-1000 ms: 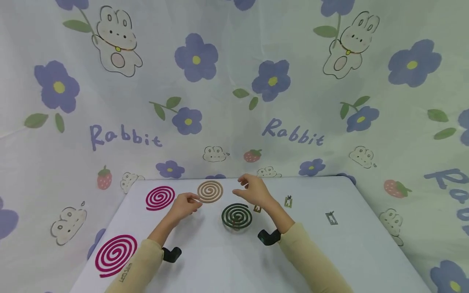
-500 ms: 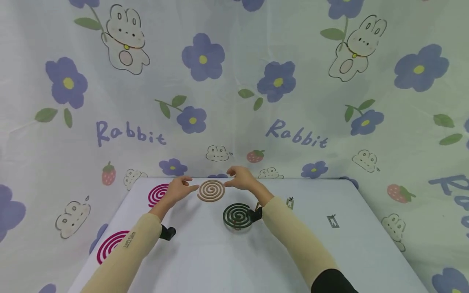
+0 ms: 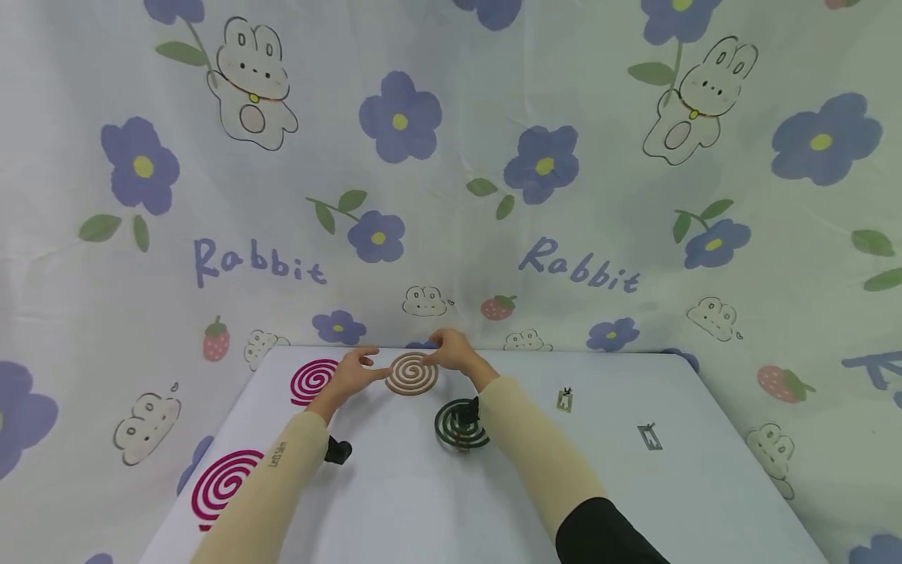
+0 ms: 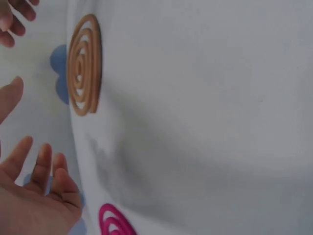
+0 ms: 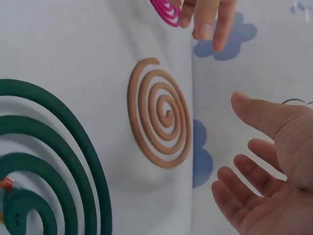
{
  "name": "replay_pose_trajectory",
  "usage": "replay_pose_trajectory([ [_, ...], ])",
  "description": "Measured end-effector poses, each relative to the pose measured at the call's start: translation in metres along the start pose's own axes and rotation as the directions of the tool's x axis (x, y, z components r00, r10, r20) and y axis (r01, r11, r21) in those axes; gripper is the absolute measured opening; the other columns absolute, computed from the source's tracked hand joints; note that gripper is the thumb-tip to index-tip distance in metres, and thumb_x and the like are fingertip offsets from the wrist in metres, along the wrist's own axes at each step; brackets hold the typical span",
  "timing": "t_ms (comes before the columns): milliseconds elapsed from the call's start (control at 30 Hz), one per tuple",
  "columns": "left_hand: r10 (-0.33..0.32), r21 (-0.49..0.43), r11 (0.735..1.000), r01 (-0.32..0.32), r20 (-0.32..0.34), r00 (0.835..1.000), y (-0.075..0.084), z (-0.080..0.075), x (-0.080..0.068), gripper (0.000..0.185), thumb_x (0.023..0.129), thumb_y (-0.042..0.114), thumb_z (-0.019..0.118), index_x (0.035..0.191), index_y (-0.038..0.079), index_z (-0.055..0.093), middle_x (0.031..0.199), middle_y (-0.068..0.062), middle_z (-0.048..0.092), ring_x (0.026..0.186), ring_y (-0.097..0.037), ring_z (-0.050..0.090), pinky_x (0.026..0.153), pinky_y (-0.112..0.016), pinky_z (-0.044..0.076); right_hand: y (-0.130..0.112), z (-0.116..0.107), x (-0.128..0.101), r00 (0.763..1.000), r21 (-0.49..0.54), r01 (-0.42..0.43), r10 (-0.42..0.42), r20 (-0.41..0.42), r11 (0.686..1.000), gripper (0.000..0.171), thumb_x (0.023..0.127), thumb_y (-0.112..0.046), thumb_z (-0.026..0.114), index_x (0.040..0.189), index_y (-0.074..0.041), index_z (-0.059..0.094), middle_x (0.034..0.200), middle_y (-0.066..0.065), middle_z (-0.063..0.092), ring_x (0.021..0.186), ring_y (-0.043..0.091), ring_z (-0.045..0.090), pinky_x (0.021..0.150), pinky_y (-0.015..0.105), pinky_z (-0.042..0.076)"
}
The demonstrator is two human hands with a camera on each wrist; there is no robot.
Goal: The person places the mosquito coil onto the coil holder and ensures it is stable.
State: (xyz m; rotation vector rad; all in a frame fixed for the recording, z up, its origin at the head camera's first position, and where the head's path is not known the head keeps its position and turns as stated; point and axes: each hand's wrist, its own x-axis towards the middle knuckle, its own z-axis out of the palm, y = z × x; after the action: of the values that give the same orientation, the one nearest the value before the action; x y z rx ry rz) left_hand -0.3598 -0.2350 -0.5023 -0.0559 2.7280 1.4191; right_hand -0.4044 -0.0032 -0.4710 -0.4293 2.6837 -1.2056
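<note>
Two hands reaching for one tan coil (image 3: 412, 374) at the far edge of the bench (image 3: 423, 501), at 12 o'clock from the person. Left hand (image 3: 354, 370) hovering at the coil's 9 o'clock, fingers straight and spread, released and gripping nothing (palm plainly bare in the left wrist view). Right hand (image 3: 451, 350) coming in at the coil's 1 o'clock, fingers loose and slightly bent, palm open in the right wrist view, also holding nothing; hard to tell from the head view whether fingertips are touching the rim. Tan coil lying flat, just short of the flowered cloth (image 3: 451, 157) hanging behind. Dark green coil (image 3: 460, 423) sitting at its 5 o'clock, partly hidden by the right sleeve. Pink coil (image 3: 313, 380) lying at its 9 o'clock, another pink coil (image 3: 227, 486) nearer, at 7 o'clock. Two small metal stands (image 3: 564, 400) resting toward 3 o'clock.
</note>
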Motion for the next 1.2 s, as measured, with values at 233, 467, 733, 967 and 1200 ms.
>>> replay_pose_trajectory([
  [233,-0.007,-0.020,1.000,0.007,0.002,1.000,-0.018,0.016,0.008,0.065,0.084,0.020,0.077,0.137,-0.003,0.049,0.125,-0.027,0.054,0.113,-0.037,0.051,0.093,-0.048,0.046,0.012,0.018,0.006,0.999,0.031,-0.047,0.048,-0.007,0.998,0.060,0.078,-0.015,0.082,0.129,0.004,0.056,0.124,0.020,0.057,0.110,0.032,0.054,0.092,0.044,0.048],
  [467,-0.003,0.001,1.000,0.003,0.029,1.000,-0.032,0.026,0.013,0.067,0.082,0.020,0.078,0.136,-0.006,0.048,0.119,-0.027,0.056,0.109,-0.037,0.054,0.091,-0.047,0.047,0.025,0.033,0.006,0.989,0.015,-0.145,0.146,-0.006,0.989,0.059,0.078,-0.017,0.083,0.129,0.000,0.057,0.111,0.015,0.060,0.097,0.026,0.058,0.082,0.037,0.052],
  [733,-0.010,0.030,1.000,0.009,0.007,1.000,-0.031,0.032,0.019,0.070,0.079,0.020,0.082,0.137,-0.003,0.049,0.109,-0.019,0.058,0.096,-0.030,0.054,0.086,-0.044,0.047,0.031,0.039,0.013,0.987,0.048,-0.157,0.158,-0.006,0.986,0.066,0.076,-0.016,0.085,0.131,0.001,0.054,0.123,0.019,0.058,0.110,0.032,0.057,0.093,0.043,0.048],
  [967,-0.030,0.097,0.995,0.032,-0.018,0.999,-0.027,0.036,0.018,0.074,0.077,0.025,0.084,0.138,0.000,0.050,0.111,-0.017,0.058,0.098,-0.029,0.054,0.089,-0.046,0.045,0.038,0.044,0.019,0.984,0.013,-0.177,0.177,-0.012,0.984,0.071,0.071,-0.021,0.088,0.131,0.000,0.055,0.134,0.020,0.053,0.126,0.035,0.047,0.104,0.045,0.039],
  [1200,-0.012,0.174,0.985,0.020,-0.044,0.999,-0.029,0.043,0.015,0.074,0.076,0.030,0.084,0.136,0.001,0.053,0.112,-0.017,0.059,0.100,-0.031,0.055,0.090,-0.047,0.045,0.045,0.047,0.020,0.987,-0.017,-0.159,0.159,-0.001,0.987,0.072,0.071,-0.025,0.088,0.131,0.001,0.056,0.132,0.018,0.055,0.125,0.033,0.048,0.105,0.043,0.038],
])
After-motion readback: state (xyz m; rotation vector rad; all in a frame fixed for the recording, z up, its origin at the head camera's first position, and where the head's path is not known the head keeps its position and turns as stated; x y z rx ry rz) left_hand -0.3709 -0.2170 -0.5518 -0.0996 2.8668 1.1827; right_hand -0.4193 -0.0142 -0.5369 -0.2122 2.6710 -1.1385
